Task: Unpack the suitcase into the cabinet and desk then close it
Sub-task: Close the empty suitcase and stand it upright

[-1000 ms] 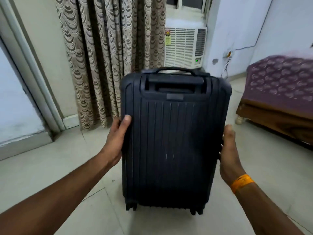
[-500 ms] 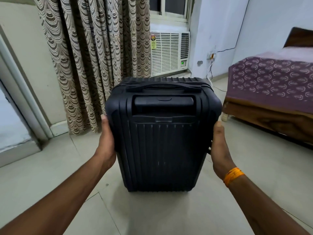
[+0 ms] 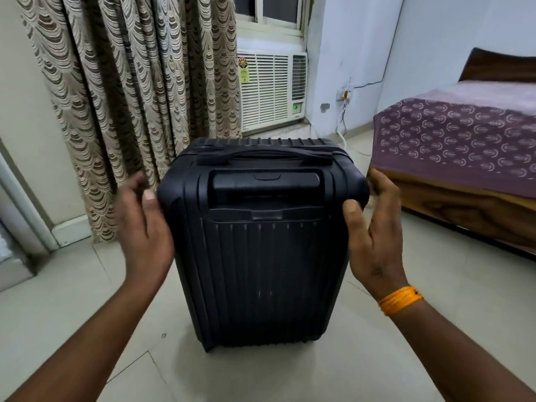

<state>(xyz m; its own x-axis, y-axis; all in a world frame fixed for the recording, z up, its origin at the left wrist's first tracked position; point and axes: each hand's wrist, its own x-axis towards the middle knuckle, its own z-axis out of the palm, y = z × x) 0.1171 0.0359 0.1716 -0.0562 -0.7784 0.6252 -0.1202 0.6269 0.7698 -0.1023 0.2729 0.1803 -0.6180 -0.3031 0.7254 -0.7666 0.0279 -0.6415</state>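
Observation:
A dark navy hard-shell suitcase [image 3: 261, 256] stands upright and closed on the tiled floor, its telescopic handle pushed down and its carry handle on top. My left hand [image 3: 142, 227] is at its upper left corner with the fingers spread and blurred, and only the thumb is close to the shell. At the upper right corner, my right hand [image 3: 374, 227] rests its thumb on the front edge. Its fingers lie loosely beside the side wall. An orange band is on that wrist.
Patterned curtains [image 3: 130, 97] hang behind the suitcase on the left. A window air conditioner [image 3: 269, 91] sits behind it. A bed with a purple cover [image 3: 452, 140] and wooden frame stands at the right. A door frame [image 3: 26, 198] is at far left.
The suitcase has come down from being held off the floor and now stands on it. Both hands have slid up from its sides to the top corners, and the left one has loosened.

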